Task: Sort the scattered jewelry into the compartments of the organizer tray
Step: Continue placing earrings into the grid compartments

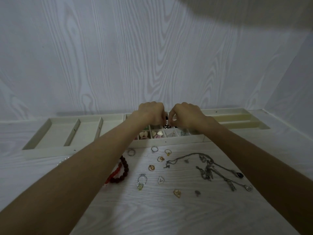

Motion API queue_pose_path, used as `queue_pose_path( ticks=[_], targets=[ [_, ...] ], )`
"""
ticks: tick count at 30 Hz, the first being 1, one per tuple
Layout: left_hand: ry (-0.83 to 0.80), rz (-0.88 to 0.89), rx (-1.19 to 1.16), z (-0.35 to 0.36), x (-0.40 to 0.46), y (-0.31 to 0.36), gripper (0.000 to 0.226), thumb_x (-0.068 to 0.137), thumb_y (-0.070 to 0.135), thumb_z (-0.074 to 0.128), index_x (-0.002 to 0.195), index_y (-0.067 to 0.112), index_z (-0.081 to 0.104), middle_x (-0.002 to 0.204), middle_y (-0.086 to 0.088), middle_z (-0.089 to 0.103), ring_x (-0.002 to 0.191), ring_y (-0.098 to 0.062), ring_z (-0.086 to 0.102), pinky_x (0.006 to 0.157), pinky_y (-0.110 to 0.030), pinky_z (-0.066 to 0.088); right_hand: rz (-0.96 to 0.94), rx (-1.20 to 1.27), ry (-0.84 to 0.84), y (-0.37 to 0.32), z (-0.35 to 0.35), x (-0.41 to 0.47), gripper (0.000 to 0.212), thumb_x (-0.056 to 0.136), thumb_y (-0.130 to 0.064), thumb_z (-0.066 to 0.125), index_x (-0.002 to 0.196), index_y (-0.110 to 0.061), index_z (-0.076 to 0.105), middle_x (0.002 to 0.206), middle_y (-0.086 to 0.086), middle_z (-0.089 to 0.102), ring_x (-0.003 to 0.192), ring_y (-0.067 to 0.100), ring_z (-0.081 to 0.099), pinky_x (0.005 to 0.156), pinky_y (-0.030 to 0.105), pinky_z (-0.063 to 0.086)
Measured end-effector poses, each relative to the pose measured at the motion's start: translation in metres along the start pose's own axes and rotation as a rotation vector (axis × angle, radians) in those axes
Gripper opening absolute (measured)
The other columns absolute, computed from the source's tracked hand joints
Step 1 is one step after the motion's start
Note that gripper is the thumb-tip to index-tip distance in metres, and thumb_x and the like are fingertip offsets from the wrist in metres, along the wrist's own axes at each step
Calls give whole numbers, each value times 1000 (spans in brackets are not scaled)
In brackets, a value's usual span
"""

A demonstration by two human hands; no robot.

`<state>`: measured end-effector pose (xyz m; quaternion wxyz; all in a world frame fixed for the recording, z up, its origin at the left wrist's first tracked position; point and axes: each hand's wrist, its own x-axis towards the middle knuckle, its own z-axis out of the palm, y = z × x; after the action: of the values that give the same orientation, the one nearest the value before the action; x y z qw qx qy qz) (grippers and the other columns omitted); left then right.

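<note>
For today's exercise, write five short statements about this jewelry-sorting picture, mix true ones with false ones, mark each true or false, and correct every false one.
1. Both hands are over the middle organizer tray. True: the left hand and right hand meet above its small compartments.
2. The dark red bead bracelet already lies in a compartment. False: it lies on the table, beside the left forearm.
3. Heart-shaped pieces sit in the tray's front compartments. True.
4. The tangled chain necklaces hang over the tray's rim. False: they lie on the table, right of the rings.
5. The ring with a yellow stone is on a finger. False: it lies on the table just in front of the tray.
</note>
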<state>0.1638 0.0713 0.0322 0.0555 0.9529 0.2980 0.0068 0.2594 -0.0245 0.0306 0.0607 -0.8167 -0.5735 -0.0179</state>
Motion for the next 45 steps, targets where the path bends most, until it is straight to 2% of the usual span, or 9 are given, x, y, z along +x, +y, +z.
queue_pose_path(
  ticks=[11, 13, 20, 30, 34, 36, 38, 41, 45],
  targets=[
    [-13, -49, 44, 0, 12, 8, 27, 79, 40, 71, 84, 18, 57, 67, 4, 48, 70, -15, 50, 68, -29, 36, 5, -151, -69, -8, -3, 16, 20, 85, -27, 63, 102, -17, 68, 99, 5, 66, 91, 23, 61, 68, 30, 38],
    [-24, -67, 55, -2, 13, 8, 30, 78, 41, 71, 84, 18, 54, 67, 4, 46, 67, -14, 48, 70, -30, 35, 7, -155, -70, -9, -5, 17, 22, 83, -26, 66, 102, -16, 68, 100, 5, 65, 90, 23, 61, 69, 30, 38],
    [-63, -142, -4, -3, 15, 7, 37, 73, 40, 76, 88, 17, 51, 71, 3, 49, 77, -18, 52, 71, -31, 37, 43, -48, -98, -5, -4, 21, 22, 76, -27, 74, 97, -19, 72, 99, 3, 69, 89, 21, 63, 69, 29, 41],
    [-68, -173, -27, -8, 12, 8, 40, 71, 39, 77, 89, 17, 50, 71, 3, 49, 75, -17, 51, 71, -30, 38, 50, -28, -77, -4, 0, 24, 21, 76, -28, 75, 95, -18, 72, 100, 2, 69, 90, 21, 63, 70, 30, 43],
    [-96, -169, -112, -13, 10, 3, 44, 69, 39, 79, 96, 17, 52, 81, 2, 54, 87, -19, 54, 77, -32, 43, 28, 10, -82, -3, -11, 18, 13, 82, -25, 69, 94, -25, 74, 93, -4, 67, 84, 18, 60, 64, 27, 40],
    [-117, -129, -180, -15, 10, -3, 39, 72, 38, 77, 103, 18, 63, 99, 2, 64, 95, -19, 58, 87, -34, 49, -8, 5, -105, 1, -19, 13, 22, 88, -18, 58, 99, -31, 72, 85, -6, 61, 76, 15, 55, 55, 24, 37],
    [-141, -44, -257, -15, 5, -7, 25, 80, 31, 71, 104, 24, 71, 109, 0, 69, 96, -19, 61, 91, -33, 48, -51, -20, -152, 5, -21, 10, 32, 91, -13, 50, 101, -35, 71, 90, -4, 62, 73, 14, 55, 53, 22, 36],
    [-91, 47, -273, -14, -5, -10, 12, 87, 28, 63, 90, 35, 73, 101, 4, 67, 89, -20, 58, 81, -29, 45, -84, -102, -190, 9, -19, 6, 40, 94, -9, 43, 103, -38, 69, 107, -2, 65, 77, 12, 53, 60, 24, 35],
    [-46, 60, -154, -11, -9, -8, 17, 88, 35, 60, 98, 34, 74, 91, 13, 58, 88, -14, 54, 72, -29, 41, -93, -142, -194, 9, -20, 1, 46, 90, -1, 44, 103, -37, 70, 114, -5, 61, 67, 6, 43, 54, 21, 27]
  ],
)
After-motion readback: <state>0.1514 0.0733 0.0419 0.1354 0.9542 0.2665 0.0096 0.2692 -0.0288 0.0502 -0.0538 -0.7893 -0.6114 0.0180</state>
